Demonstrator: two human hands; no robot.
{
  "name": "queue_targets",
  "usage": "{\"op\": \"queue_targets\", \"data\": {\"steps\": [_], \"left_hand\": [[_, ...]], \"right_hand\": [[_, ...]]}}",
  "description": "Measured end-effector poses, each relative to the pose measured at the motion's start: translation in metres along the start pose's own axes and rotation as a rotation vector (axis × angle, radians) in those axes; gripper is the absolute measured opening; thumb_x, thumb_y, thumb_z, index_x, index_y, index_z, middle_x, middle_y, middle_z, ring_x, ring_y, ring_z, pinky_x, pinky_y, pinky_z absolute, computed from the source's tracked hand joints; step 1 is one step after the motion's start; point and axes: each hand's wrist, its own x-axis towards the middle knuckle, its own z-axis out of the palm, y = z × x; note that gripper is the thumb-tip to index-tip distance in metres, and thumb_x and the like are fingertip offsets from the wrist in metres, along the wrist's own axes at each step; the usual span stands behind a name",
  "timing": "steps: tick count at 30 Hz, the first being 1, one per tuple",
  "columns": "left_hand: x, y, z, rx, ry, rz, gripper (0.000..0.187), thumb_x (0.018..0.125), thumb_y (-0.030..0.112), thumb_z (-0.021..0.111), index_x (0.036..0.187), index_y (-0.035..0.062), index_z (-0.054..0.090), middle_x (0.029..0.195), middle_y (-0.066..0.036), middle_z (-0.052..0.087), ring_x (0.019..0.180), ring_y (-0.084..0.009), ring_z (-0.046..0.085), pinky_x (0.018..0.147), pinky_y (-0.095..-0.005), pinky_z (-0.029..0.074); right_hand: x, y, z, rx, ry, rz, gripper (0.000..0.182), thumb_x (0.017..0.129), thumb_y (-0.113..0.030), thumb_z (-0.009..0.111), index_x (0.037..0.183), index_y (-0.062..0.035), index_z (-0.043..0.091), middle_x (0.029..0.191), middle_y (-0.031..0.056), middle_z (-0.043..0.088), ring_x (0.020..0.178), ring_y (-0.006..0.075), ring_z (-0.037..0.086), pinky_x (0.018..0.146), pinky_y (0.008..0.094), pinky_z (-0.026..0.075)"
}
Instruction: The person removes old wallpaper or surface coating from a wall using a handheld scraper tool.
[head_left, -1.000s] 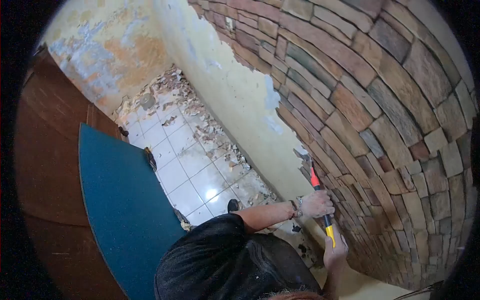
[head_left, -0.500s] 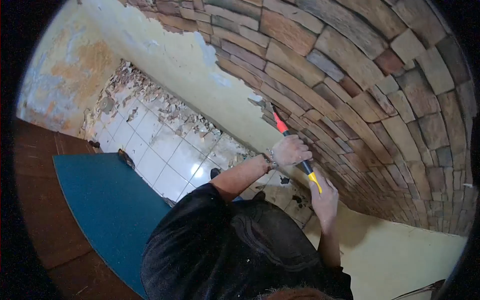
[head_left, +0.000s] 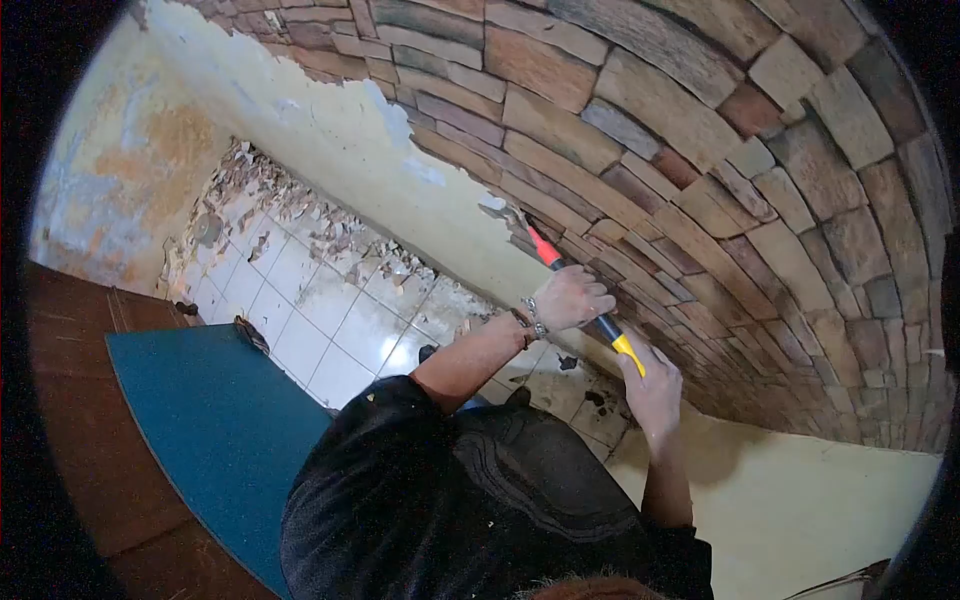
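Note:
A long-handled scraper (head_left: 601,322), its handle red, black and yellow, slants up toward the wall. My left hand (head_left: 572,298) is wrapped round the black middle of the handle, a bracelet at its wrist. Lower down, my right hand (head_left: 652,388) grips the yellow end. The scraper's metal blade (head_left: 514,217) lies at the ragged edge of the stone-patterned wallpaper (head_left: 640,190). Beyond that edge, a strip of pale yellow bare wall (head_left: 330,150) shows, with whitish patches along the tear.
Torn scraps (head_left: 345,235) litter the white tiled floor (head_left: 340,325) along the wall's foot. A blue-green board (head_left: 200,400) lies to the left, over a brown surface (head_left: 75,370). At the far corner stands a stained, patchy wall (head_left: 130,170).
The view has shifted slightly, so the wall sits farther left. The scraper has moved a little left in view, its blade still at the torn edge. Both hands keep their hold.

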Motion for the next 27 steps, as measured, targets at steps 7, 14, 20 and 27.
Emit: {"op": "queue_targets", "data": {"steps": [7, 14, 20, 27], "left_hand": [[-0.038, -0.068, -0.007, 0.084, -0.034, -0.105, 0.018, 0.07, 0.022, 0.061, 0.084, 0.0149, 0.052, 0.072, -0.002, 0.053, 0.07, -0.021, 0.058, 0.065, -0.0363, 0.045], [-0.034, -0.048, -0.006, 0.017, -0.031, -0.111, 0.012, 0.075, 0.02, 0.058, 0.087, 0.0159, 0.058, 0.075, -0.002, 0.056, 0.076, -0.0213, 0.058, 0.067, -0.0347, 0.045], [-0.135, -0.148, 0.0, 0.094, -0.009, -0.47, 0.005, 0.077, 0.017, 0.058, 0.081, 0.0136, 0.058, 0.078, -0.006, 0.062, 0.083, -0.0232, 0.061, 0.078, -0.0366, 0.044], [-0.043, -0.031, -0.03, -0.018, 0.092, -0.118, 0.013, 0.068, 0.023, 0.061, 0.075, 0.0166, 0.053, 0.068, 0.001, 0.05, 0.07, -0.0193, 0.055, 0.06, -0.0338, 0.042]], "right_hand": [[0.059, -0.014, 0.051, -0.033, -0.096, -0.064, 0.035, 0.088, -0.021, 0.06, 0.119, -0.0063, 0.061, 0.096, 0.0237, 0.064, 0.087, 0.0414, 0.061, 0.076, 0.0464, 0.05], [0.045, -0.006, 0.047, 0.03, 0.051, -0.156, 0.03, 0.088, -0.023, 0.059, 0.116, -0.0116, 0.064, 0.096, 0.0195, 0.065, 0.087, 0.0392, 0.062, 0.074, 0.045, 0.05], [0.132, -0.04, 0.169, 0.052, -0.233, -0.108, 0.032, 0.087, -0.027, 0.061, 0.114, -0.0106, 0.063, 0.097, 0.0208, 0.065, 0.089, 0.0409, 0.062, 0.076, 0.0455, 0.05], [0.025, -0.01, 0.046, 0.211, -0.174, -0.034, 0.043, 0.089, -0.019, 0.058, 0.13, -0.0063, 0.054, 0.108, 0.0228, 0.064, 0.093, 0.0377, 0.064, 0.083, 0.0388, 0.05]]}}
